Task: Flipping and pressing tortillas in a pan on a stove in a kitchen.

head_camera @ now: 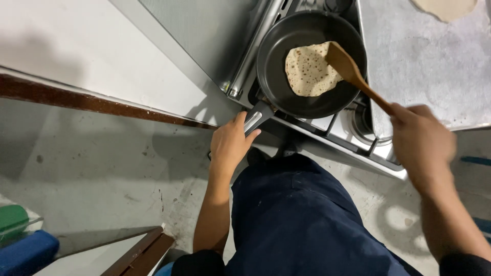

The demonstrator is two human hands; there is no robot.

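Observation:
A black frying pan sits on a gas stove. Inside it lies a round flatbread with brown spots. My left hand grips the pan's handle at the pan's near side. My right hand holds a wooden spatula by its handle, and the spatula's flat blade rests on the flatbread's right edge.
A floured grey counter lies right of the stove, with a raw rolled dough disc at its far edge. A white wall with a dark brown trim runs along the left. Green and blue containers stand bottom left on the concrete floor.

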